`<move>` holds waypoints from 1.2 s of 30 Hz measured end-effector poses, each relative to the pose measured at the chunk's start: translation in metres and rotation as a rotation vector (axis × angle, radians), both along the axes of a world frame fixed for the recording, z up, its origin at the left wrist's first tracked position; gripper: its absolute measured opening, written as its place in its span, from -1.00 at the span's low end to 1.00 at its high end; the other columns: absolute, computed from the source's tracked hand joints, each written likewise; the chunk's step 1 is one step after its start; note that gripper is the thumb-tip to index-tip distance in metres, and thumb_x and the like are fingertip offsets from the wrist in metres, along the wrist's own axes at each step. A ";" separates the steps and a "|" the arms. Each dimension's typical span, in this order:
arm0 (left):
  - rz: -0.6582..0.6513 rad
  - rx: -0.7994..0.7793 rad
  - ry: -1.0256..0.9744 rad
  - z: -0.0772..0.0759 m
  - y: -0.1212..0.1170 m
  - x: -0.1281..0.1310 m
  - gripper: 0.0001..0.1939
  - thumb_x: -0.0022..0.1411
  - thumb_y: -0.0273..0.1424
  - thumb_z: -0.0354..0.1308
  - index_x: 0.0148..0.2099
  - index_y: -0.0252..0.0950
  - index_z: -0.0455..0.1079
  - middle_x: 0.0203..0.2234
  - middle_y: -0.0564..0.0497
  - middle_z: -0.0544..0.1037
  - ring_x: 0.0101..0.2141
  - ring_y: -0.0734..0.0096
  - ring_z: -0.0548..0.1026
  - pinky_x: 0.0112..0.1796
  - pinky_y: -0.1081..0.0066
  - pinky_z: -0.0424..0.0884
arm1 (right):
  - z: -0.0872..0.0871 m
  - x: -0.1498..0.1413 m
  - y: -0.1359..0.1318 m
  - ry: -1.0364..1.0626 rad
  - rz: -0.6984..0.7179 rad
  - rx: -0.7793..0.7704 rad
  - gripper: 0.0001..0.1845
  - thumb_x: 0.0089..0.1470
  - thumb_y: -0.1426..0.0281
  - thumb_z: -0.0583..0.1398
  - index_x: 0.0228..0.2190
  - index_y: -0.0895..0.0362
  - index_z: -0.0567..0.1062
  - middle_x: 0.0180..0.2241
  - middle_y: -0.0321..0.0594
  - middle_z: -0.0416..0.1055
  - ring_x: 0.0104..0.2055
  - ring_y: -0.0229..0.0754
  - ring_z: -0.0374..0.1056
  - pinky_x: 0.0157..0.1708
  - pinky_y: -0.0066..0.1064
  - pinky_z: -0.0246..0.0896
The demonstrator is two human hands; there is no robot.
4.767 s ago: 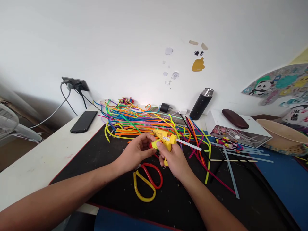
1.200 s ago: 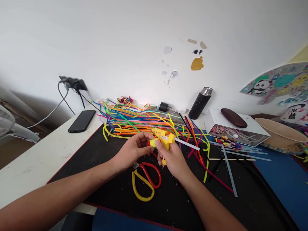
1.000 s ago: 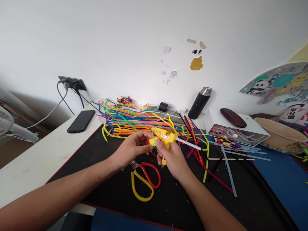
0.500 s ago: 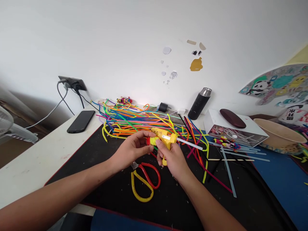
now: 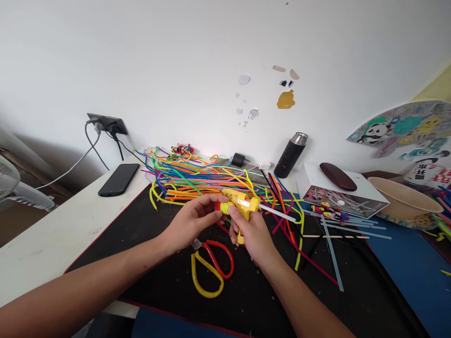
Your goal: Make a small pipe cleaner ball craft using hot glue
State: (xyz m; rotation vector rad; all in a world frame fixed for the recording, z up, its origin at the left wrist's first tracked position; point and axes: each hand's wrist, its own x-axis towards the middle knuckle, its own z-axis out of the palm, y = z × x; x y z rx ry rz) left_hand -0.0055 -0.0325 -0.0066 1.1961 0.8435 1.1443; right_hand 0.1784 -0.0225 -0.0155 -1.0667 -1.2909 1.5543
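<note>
My right hand is wrapped round the handle of a yellow glue gun, whose nozzle points to the left. A clear glue stick juts from its back end. Between the thumb and fingers of my left hand is a small yellow and red coil of pipe cleaner. My right thumb presses on the coil's right end, beside the gun. Below my hands, a pair of scissors with one red and one yellow handle lies on the black mat; its blades are mostly hidden under my left hand.
Many coloured pipe cleaners are heaped behind my hands. A black flask leans against the wall. At the right are a white box, clear glue sticks and a basket. A phone lies at the left.
The coil has turned and shifted slightly left between my fingers, showing more of its yellow windings. Both hands keep their grip. The whole view has tilted up slightly.
</note>
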 end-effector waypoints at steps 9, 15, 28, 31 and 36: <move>0.016 -0.054 -0.004 0.002 0.002 -0.003 -0.64 0.17 -0.26 0.50 0.00 -0.25 0.63 -0.20 -0.03 0.71 -0.27 0.33 0.63 -0.13 0.29 0.58 | 0.002 0.000 -0.001 -0.016 0.007 0.011 -0.43 0.12 -0.16 0.32 -0.43 0.08 0.37 -0.67 -0.48 0.18 -0.70 -0.33 0.22 -0.69 -0.50 0.08; 0.055 -0.046 -0.010 0.007 0.001 -0.002 -0.62 0.12 -0.25 0.53 -0.04 -0.25 0.65 -0.24 -0.02 0.71 -0.32 0.32 0.64 -0.21 0.31 0.61 | 0.000 0.002 -0.001 0.015 0.028 0.032 -0.42 0.17 -0.19 0.28 -0.33 0.09 0.40 -0.65 -0.50 0.18 -0.71 -0.36 0.20 -0.69 -0.53 0.06; 0.095 -0.040 0.008 0.008 0.001 -0.004 -0.62 0.10 -0.24 0.54 -0.05 -0.26 0.68 -0.31 -0.02 0.73 -0.40 0.40 0.65 -0.28 0.40 0.62 | 0.000 0.003 0.000 0.038 0.018 0.072 -0.38 0.14 -0.22 0.28 -0.35 0.10 0.38 -0.62 -0.50 0.18 -0.70 -0.35 0.23 -0.70 -0.53 0.08; 0.074 -0.039 0.030 0.009 0.001 -0.004 -0.65 0.11 -0.25 0.53 -0.06 -0.25 0.68 -0.28 -0.01 0.73 -0.40 0.42 0.64 -0.28 0.41 0.62 | -0.001 0.003 0.001 0.027 0.010 0.061 -0.37 0.13 -0.22 0.29 -0.39 0.10 0.38 -0.63 -0.49 0.17 -0.70 -0.35 0.22 -0.70 -0.53 0.07; 0.043 -0.039 0.062 0.007 0.003 -0.004 -0.65 0.14 -0.23 0.52 -0.06 -0.25 0.68 -0.31 0.00 0.73 -0.40 0.42 0.63 -0.27 0.40 0.62 | -0.004 0.003 0.005 0.012 -0.003 0.048 -0.35 0.10 -0.24 0.30 -0.46 0.09 0.34 -0.65 -0.48 0.17 -0.71 -0.35 0.21 -0.71 -0.52 0.06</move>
